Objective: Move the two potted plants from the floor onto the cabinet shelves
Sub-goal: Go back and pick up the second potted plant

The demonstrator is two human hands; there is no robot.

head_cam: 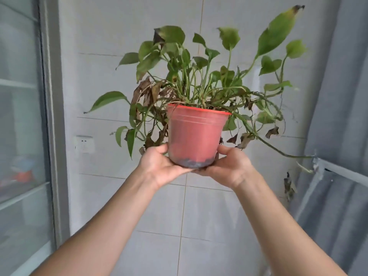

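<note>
Because my left hand (159, 164) and right hand (229, 166) only cup the base of the red pot (196, 136), fingers curled beneath and thumbs pressed to its sides, it could tip in mid-air. Its trailing vine (278, 150) reaches the grey ledge (342, 172) and might snag.

A wall of pale grey tiles (127, 80) is seen straight ahead, crossed by thin grout lines. A white wall socket (84, 144) is set into it, low on the left side. A grey frame (52, 120) runs upright just left of the socket, and frosted glass (19, 108) is held within it; blurred horizontal bands and an orange-red shape are made out behind the glass, too hazy to be identified. A grey curtain (336, 108) is hung at the right edge, and a pale bar (346, 171) is seen slanting across it.
</note>
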